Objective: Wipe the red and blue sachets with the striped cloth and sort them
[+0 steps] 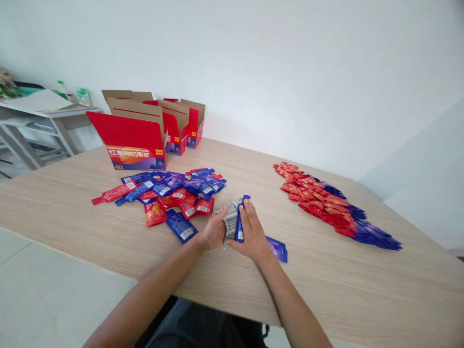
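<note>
Near the table's front middle, my left hand (214, 229) and my right hand (251, 231) press a stack of sachets (232, 220) between them. Its edges look grey and striped, with a blue sachet (239, 226) on its right face under my right fingers. A blue-purple sachet (278, 249) lies beside my right wrist, partly hidden. Left of my hands is a loose pile of red and blue sachets (174, 189). One blue sachet (181, 226) lies at the pile's near edge, close to my left hand.
Open red cartons (136, 157) stand at the back left. Overlapping rows of red sachets (315, 198) and blue sachets (375, 235) lie on the right of the wooden table (326, 280). A grey side desk (54, 113) with bottles is at the far left; a white wall is behind.
</note>
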